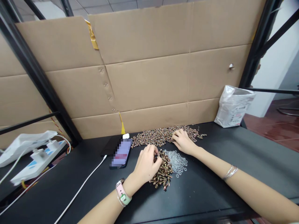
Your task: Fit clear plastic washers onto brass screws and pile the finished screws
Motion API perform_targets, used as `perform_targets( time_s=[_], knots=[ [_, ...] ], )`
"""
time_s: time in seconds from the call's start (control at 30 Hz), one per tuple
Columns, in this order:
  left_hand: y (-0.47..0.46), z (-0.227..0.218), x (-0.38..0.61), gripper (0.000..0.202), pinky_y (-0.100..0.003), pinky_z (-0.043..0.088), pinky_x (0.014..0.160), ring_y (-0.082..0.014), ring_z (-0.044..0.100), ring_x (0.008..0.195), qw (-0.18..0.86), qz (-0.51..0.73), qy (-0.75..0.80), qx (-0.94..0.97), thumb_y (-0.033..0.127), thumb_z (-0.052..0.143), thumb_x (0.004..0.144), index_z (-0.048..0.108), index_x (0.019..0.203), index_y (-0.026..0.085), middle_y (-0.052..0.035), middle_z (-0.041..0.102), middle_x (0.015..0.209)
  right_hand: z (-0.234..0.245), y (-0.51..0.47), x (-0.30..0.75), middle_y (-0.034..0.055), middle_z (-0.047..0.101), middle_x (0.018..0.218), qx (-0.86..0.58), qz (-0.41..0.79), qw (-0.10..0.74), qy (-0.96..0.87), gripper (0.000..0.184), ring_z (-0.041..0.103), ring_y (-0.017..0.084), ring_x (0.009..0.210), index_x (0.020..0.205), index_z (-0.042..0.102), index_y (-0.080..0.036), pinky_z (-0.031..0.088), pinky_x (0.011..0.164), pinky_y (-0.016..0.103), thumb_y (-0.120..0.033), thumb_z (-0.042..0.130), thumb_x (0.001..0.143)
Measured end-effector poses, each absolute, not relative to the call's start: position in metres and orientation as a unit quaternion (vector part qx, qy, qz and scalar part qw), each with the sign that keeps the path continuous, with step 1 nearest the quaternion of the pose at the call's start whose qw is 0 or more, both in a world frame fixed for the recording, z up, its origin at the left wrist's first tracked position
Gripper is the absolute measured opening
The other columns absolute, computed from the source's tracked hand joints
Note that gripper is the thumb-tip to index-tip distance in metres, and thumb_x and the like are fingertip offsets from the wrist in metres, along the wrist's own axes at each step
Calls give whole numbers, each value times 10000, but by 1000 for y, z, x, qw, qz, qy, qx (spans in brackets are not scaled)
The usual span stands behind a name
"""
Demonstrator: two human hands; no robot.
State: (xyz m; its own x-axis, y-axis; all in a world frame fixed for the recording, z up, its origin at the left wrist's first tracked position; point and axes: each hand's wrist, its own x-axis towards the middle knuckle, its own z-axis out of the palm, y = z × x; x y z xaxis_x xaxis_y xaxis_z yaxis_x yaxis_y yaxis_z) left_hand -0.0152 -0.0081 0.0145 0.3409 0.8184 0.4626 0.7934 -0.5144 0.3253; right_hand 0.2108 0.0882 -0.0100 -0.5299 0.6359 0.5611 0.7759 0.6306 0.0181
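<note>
My left hand [147, 164] is over the left side of a pile of bronze-coloured screws [165, 174], thumb and fingers curled together in a pinch. Whatever lies between those fingertips is too small to make out. Beside the screws, and touching them, is a heap of pale translucent washers [178, 161]. My right hand [183, 142] reaches past the washers to a long heap of small bronze metal pieces [151, 137] along the cardboard. Its fingers bend down into that heap, and their tips are partly hidden.
A phone [121, 153] lies left of the heaps, near a white earbud case [126, 136] and a white cable [81, 186]. A power strip [38, 163] is at far left. Cardboard [149, 84] walls the back of the black table [205, 193]; a plastic bag [233, 107] stands right.
</note>
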Motion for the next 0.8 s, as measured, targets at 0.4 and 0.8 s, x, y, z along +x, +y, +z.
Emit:
perform_targets(
  time_s=[0.4, 0.8],
  knots=[
    [-6, 15, -17, 179, -311, 371, 734, -177, 466, 805, 10, 325, 481, 814, 276, 341, 930, 471, 839, 195, -16, 517, 840, 25, 29, 182, 84, 545, 881, -306, -8, 332, -892, 84, 440, 223, 880, 898, 513, -182, 396, 783, 380, -125, 460, 867],
    [-11, 14, -12, 290, -330, 374, 720, -177, 416, 751, 26, 341, 416, 843, 216, 196, 960, 427, 787, 185, -35, 476, 790, 29, 3, 168, 20, 557, 786, -293, 340, 439, -778, 138, 499, 142, 693, 928, 496, -185, 417, 646, 275, -298, 491, 850]
  ],
)
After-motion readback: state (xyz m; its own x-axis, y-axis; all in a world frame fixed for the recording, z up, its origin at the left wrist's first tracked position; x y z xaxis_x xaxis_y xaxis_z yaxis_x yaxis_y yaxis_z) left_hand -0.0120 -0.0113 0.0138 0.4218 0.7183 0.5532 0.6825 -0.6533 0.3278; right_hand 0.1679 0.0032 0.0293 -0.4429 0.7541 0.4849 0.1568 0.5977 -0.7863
